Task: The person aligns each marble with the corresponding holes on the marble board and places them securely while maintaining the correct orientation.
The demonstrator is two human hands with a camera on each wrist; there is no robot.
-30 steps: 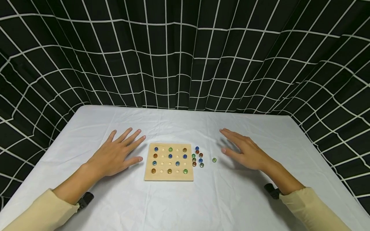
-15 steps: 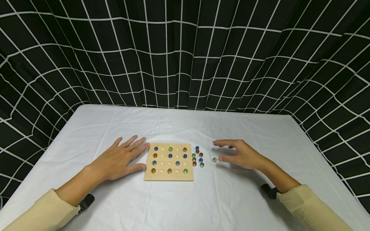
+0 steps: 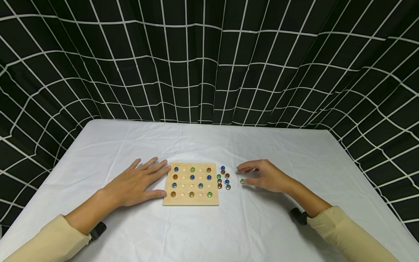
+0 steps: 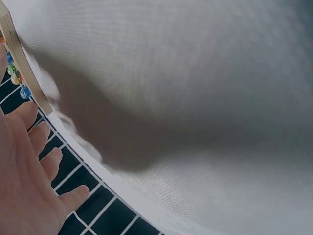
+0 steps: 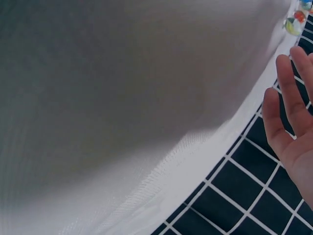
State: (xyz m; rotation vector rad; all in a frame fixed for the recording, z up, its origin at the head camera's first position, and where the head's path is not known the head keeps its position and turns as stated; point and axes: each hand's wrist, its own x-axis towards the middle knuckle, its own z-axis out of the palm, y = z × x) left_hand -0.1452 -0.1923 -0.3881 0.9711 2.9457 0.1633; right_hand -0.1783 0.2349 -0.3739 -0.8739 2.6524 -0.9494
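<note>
A square wooden board (image 3: 191,202) with rows of small hollows lies on the table, and blue, green, amber and brown marbles fill some of them. My left hand (image 3: 135,183) lies flat at the board's left side, index fingertip and thumb tip right at its edge. Its spread fingers hold nothing. A lone green marble (image 3: 242,181) rests on the cloth right of the board. My right hand (image 3: 266,176) is beside it, thumb tip at the marble, fingers bent loosely and apart from it. The left wrist view shows the board's edge (image 4: 30,73) beyond the fingers.
Several loose marbles (image 3: 227,181) in blue, red, green and grey lie close together between the board and the green marble. A white cloth (image 3: 196,236) covers the table. Behind the table's far edge hangs a black curtain (image 3: 209,72) with white grid lines.
My left hand has moved right and down to the board's edge. My right hand has come left to the green marble, its fingers bending and drawing nearer the thumb.
</note>
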